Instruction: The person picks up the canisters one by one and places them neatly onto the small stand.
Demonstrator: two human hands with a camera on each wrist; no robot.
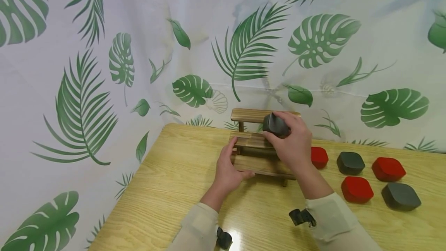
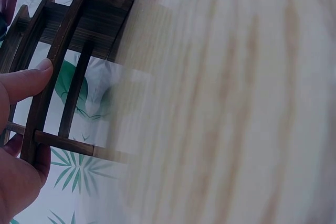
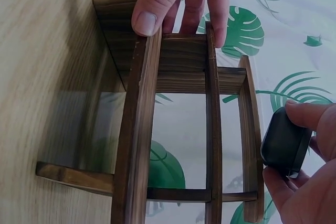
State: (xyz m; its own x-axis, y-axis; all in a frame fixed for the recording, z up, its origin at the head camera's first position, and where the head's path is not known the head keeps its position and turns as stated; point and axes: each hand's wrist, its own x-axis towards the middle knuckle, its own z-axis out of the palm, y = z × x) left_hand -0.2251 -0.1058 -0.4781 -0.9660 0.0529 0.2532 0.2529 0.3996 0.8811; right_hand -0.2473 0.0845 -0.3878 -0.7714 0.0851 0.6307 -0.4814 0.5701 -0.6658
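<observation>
A small three-tier wooden stand (image 1: 251, 114) stands on the table near the patterned cloth. My left hand (image 1: 227, 169) grips its left end, thumb along the front edge of the bottom shelf (image 3: 137, 124) and fingers reaching up the side. In my right hand (image 1: 296, 138) is a dark grey box with rounded corners (image 1: 274, 125), pinched between thumb and fingers. In the head view the box overlaps the top and middle shelves toward their right; the right wrist view has it (image 3: 283, 142) right beside the top shelf's edge.
Right of the stand lie more boxes of the same shape: a red one (image 1: 319, 157) partly behind my right arm, a grey one (image 1: 350, 162), two further red ones (image 1: 388, 169) and another grey one (image 1: 400, 196). Leaf-printed cloth (image 1: 195, 57) hangs behind and left of the table (image 1: 167, 189).
</observation>
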